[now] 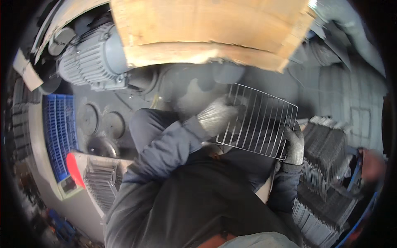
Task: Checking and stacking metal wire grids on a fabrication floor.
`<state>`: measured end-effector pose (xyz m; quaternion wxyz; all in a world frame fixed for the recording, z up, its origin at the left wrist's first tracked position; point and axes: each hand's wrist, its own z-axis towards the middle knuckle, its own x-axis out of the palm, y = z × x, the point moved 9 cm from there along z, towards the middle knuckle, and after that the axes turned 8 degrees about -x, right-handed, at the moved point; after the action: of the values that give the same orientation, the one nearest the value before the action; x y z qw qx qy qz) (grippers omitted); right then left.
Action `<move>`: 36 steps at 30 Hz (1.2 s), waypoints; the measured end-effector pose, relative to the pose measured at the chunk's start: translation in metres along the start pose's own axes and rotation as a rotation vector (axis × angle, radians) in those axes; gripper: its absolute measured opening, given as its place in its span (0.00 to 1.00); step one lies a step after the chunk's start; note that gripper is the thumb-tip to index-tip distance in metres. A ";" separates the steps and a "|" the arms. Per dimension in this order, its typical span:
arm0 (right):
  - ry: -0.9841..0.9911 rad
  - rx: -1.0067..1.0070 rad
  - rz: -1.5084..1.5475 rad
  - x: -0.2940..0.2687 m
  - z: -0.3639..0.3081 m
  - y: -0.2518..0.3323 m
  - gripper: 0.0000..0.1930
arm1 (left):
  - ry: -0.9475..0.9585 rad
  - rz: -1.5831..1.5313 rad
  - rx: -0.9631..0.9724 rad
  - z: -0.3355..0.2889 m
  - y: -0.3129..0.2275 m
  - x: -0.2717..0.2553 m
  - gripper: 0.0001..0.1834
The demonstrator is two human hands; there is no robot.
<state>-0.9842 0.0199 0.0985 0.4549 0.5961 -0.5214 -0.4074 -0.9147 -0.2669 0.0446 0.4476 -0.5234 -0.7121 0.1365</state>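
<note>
A rectangular wire rack [261,120] with thin parallel bars is held tilted over my lap. At its left side, my gloved left hand [219,117] has its fingers closed around the edge; they are a little blurred. My right hand [294,144], also in a grey glove, grips the rack's right edge near the lower corner. Close by on the right stand tall stacks of similar wire racks [326,149], with another stack [320,211] below them. More racks [102,182] lie in a bin at my left.
Ahead is a wooden board [211,25] with a rough edge. A grey finned motor [96,57] sits at the upper left. Blue plastic crate [60,134] and round metal discs [112,125] are to the left. A red-edged panel [75,168] borders the left bin.
</note>
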 end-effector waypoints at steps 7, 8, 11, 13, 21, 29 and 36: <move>-0.410 -0.534 -0.077 -0.074 -0.102 0.129 0.24 | -0.647 0.442 0.377 -0.193 -0.039 -0.039 0.21; -0.523 -0.677 -0.021 -0.091 -0.119 0.154 0.23 | -0.921 0.478 0.368 -0.248 -0.020 -0.086 0.21; -0.523 -1.096 -0.073 -0.135 -0.163 0.221 0.17 | -1.343 0.409 0.342 -0.398 0.018 -0.160 0.21; -0.679 -1.290 -0.324 -0.180 -0.186 0.233 0.16 | -1.733 0.554 0.258 -0.520 0.095 -0.235 0.24; -0.801 -1.312 -1.567 -0.219 -0.171 0.209 0.14 | -2.141 0.729 -0.267 -0.677 0.280 -0.275 0.31; -0.800 -1.023 -1.652 -0.241 -0.160 0.171 0.26 | -2.094 0.692 -0.100 -0.667 0.226 -0.244 0.28; -0.655 -1.045 -1.539 -0.220 -0.166 0.149 0.19 | -2.049 0.672 0.006 -0.661 0.166 -0.192 0.25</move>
<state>-0.8901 0.2513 0.2873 0.1051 0.3543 0.1540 -0.9164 -0.2857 -0.5460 0.2111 -0.4206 -0.3277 -0.5675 0.6274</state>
